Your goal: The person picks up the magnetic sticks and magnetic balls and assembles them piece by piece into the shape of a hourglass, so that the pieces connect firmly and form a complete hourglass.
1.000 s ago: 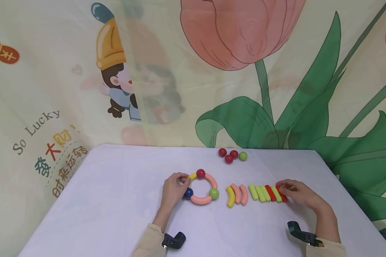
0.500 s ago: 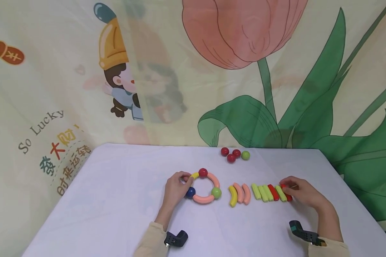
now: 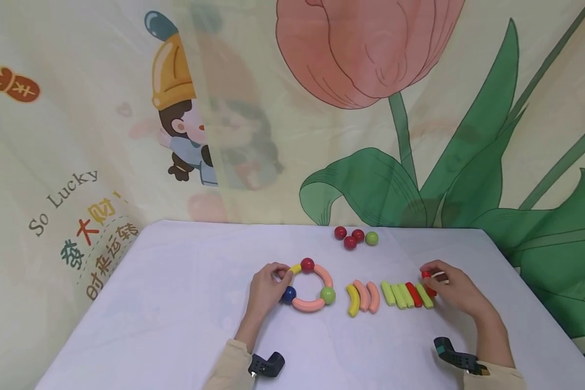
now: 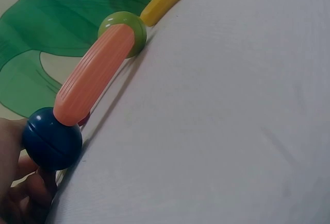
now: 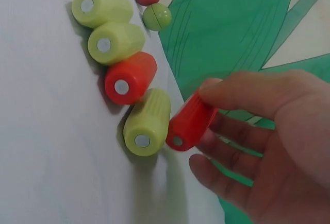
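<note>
A toy ring (image 3: 310,287) of curved pink and yellow rods joined by red, blue and green balls lies on the white table (image 3: 185,303). My left hand (image 3: 265,287) grips its left side by the blue ball (image 4: 51,137), beside the pink rod (image 4: 93,74). To the right lies a row of straight green and red rods (image 3: 407,295). My right hand (image 3: 448,290) pinches the red rod (image 5: 190,122) at the row's right end and lifts it off the table beside a green rod (image 5: 147,122).
Three curved rods (image 3: 363,296), one yellow and two pink, lie between the ring and the row. Three red balls and a green ball (image 3: 356,236) sit near the table's far edge. A printed cloth backdrop (image 3: 370,108) hangs behind.
My right hand closed on the red end rod and raised it off the table. The left hand stayed on the ring.
</note>
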`<action>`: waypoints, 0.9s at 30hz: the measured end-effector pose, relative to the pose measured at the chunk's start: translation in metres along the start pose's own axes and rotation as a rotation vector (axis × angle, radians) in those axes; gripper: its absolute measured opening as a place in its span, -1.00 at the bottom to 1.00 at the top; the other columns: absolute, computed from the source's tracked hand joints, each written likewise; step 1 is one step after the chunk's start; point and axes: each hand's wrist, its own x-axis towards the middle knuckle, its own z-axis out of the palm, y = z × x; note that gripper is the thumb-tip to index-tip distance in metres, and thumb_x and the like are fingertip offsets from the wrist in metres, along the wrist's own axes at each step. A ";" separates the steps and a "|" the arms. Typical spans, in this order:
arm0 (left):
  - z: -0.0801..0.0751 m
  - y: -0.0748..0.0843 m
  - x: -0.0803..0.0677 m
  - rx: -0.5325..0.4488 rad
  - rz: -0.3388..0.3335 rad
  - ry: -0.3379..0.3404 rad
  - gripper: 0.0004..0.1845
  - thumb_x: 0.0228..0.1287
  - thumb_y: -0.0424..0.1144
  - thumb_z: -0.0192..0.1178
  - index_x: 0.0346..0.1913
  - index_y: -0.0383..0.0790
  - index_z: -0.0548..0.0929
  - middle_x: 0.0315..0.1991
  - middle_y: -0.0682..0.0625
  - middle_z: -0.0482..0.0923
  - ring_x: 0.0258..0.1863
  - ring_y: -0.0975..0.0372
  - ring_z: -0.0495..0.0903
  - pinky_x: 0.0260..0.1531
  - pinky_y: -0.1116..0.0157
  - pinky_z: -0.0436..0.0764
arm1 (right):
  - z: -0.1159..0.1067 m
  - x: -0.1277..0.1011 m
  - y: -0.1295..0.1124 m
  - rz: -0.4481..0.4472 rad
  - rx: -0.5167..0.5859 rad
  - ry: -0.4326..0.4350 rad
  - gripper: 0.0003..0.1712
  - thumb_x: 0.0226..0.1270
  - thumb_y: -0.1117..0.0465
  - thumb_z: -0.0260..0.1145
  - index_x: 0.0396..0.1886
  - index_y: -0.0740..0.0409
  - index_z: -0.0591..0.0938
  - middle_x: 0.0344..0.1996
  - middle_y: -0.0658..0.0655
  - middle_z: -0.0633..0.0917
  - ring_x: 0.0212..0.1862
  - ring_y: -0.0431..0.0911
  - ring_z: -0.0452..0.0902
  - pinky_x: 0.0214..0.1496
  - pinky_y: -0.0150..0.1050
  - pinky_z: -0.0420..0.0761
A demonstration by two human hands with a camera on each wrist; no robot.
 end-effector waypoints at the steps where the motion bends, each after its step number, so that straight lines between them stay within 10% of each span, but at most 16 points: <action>1: 0.000 0.000 0.000 0.000 0.001 0.001 -0.83 0.14 -0.14 0.29 -0.23 -0.10 0.70 -0.45 0.08 0.57 -0.63 0.31 0.34 -0.60 0.44 0.30 | 0.000 0.000 -0.002 -0.014 0.001 0.007 -0.57 0.32 0.13 0.22 0.11 0.22 0.44 0.01 0.31 0.53 0.02 0.17 0.44 -0.16 -0.09 0.64; 14: 0.001 -0.002 -0.001 -0.005 0.005 0.002 -0.84 0.15 -0.14 0.29 -0.23 -0.09 0.70 -0.45 0.08 0.57 -0.63 0.32 0.34 -0.60 0.44 0.30 | 0.008 0.006 -0.026 -0.200 0.035 0.063 -0.64 0.32 0.22 0.22 0.08 0.20 0.47 -0.02 0.20 0.56 -0.01 0.03 0.48 -0.13 -0.49 0.51; 27: 0.000 -0.001 0.000 0.012 0.011 0.000 -0.83 0.15 -0.14 0.29 -0.22 -0.10 0.70 -0.45 0.08 0.56 -0.63 0.32 0.34 -0.60 0.44 0.30 | 0.022 0.008 -0.045 -0.211 0.082 0.065 -0.57 0.29 0.19 0.27 0.13 0.12 0.43 0.04 0.21 0.56 0.03 0.07 0.50 -0.10 -0.43 0.55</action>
